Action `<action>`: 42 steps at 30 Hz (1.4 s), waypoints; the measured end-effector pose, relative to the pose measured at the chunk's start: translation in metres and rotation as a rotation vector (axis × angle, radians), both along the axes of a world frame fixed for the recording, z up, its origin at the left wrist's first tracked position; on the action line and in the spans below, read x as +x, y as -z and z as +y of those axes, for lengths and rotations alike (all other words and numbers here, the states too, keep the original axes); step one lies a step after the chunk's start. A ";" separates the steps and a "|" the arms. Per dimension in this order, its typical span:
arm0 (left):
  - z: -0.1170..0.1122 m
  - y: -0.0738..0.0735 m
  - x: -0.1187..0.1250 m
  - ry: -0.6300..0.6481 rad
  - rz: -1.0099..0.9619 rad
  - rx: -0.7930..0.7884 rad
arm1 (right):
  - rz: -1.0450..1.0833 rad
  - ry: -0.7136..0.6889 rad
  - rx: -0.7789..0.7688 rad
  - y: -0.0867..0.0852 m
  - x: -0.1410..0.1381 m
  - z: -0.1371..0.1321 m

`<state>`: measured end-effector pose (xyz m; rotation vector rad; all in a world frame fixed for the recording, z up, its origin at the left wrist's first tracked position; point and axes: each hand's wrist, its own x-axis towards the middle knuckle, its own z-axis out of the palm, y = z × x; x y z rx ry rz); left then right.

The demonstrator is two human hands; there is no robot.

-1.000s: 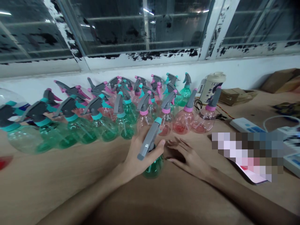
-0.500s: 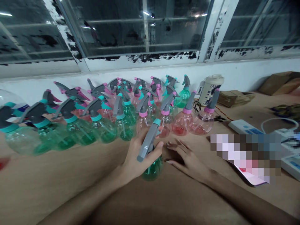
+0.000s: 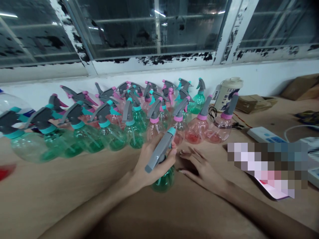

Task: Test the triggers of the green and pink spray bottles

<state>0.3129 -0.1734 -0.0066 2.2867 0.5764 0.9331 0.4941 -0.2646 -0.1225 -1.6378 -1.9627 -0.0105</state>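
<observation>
My left hand (image 3: pixel 152 162) is wrapped round the neck of a green spray bottle (image 3: pixel 163 181) with a grey sprayer head and a turquoise nozzle that points away from me. Its trigger is mostly behind my fingers. Just to the right, my right hand (image 3: pixel 203 167) rests by the tabletop, fingers apart, with nothing in it. Beyond my hands stand rows of spray bottles: green ones (image 3: pixel 113 139) with turquoise collars on the left, and pink ones (image 3: pixel 196 131) with pink collars on the right.
A printed coffee cup (image 3: pixel 226 94) stands behind the bottles, beside an open cardboard box (image 3: pixel 255 102). White power strips (image 3: pixel 265 136) and a phone (image 3: pixel 276 194), partly blurred out, lie on the right. Something red (image 3: pixel 6 172) is at the left edge. A window ledge closes off the back.
The view has shifted slightly, so the bottles sit a little further right. My left hand still holds the bottle, its head swung slightly to the right. My right hand looks about the same.
</observation>
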 end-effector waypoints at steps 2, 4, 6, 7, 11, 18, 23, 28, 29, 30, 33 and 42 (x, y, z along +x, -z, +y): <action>-0.003 -0.003 -0.001 -0.009 0.022 -0.020 | -0.002 -0.003 0.005 0.000 0.000 0.000; -0.003 -0.003 -0.002 -0.007 0.031 -0.030 | -0.004 -0.001 0.006 0.001 0.000 0.000; 0.000 -0.001 -0.002 0.008 0.028 -0.036 | -0.006 0.000 0.009 0.001 0.000 0.001; 0.002 0.001 -0.002 0.020 0.024 -0.037 | -0.005 -0.001 0.010 0.002 0.000 0.001; 0.009 0.006 -0.002 0.066 0.010 -0.019 | -0.001 0.009 0.004 0.002 0.000 0.001; 0.004 0.008 -0.003 0.052 -0.010 -0.036 | -0.028 0.008 -0.025 -0.001 -0.001 0.000; 0.005 0.011 -0.003 0.025 -0.037 -0.022 | -0.019 0.010 -0.003 0.000 -0.001 0.000; 0.008 0.009 -0.002 0.113 -0.021 -0.088 | -0.013 0.007 -0.001 0.000 -0.001 0.000; 0.008 0.008 -0.002 0.122 -0.009 -0.098 | -0.014 0.010 -0.005 0.000 -0.001 0.000; 0.008 0.007 -0.002 0.124 -0.004 -0.100 | -0.014 0.013 -0.010 0.000 -0.001 0.000; 0.008 0.008 -0.002 0.123 0.002 -0.096 | -0.013 0.016 -0.012 0.000 -0.001 -0.001; 0.003 0.006 0.001 0.075 -0.019 -0.154 | -0.003 -0.002 0.008 -0.002 -0.001 -0.001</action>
